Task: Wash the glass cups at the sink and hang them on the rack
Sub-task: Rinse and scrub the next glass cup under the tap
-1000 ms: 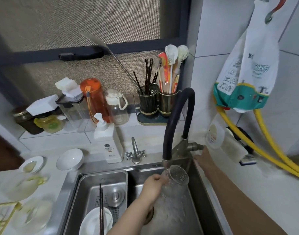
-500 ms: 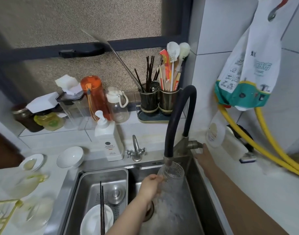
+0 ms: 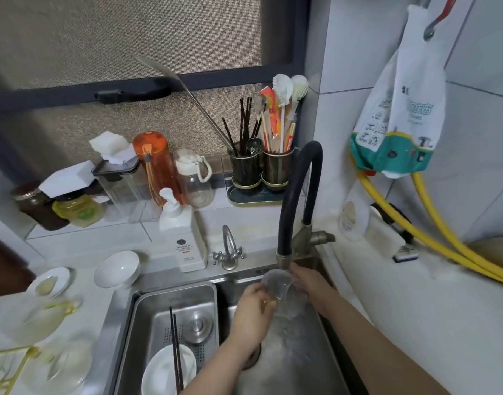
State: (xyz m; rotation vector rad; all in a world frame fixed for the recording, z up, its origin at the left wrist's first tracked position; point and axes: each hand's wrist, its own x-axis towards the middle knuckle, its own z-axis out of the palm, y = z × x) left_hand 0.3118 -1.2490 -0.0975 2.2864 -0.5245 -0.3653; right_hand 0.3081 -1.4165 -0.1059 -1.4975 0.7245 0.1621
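Observation:
A clear glass cup [image 3: 284,292] is held tilted under the black faucet spout [image 3: 284,252] over the right sink basin [image 3: 301,352]. My left hand [image 3: 253,306] grips its near side, fingers curled at the rim. My right hand [image 3: 310,283] holds the cup's far side from the right. More glass cups [image 3: 42,317] stand blurred on the counter at the left, beside a yellow wire rack [image 3: 5,369] at the bottom-left corner.
The left basin holds a steel tray [image 3: 173,297] with a white plate [image 3: 167,372] and dark chopsticks. A soap dispenser [image 3: 184,238], a small tap [image 3: 229,249], a white bowl [image 3: 116,269] and utensil holders [image 3: 259,172] line the back. Yellow hoses [image 3: 432,238] run along the right wall.
My right hand left the faucet handle and came down onto the cup. The cup is now held by both hands, turned more on its side under the spout.

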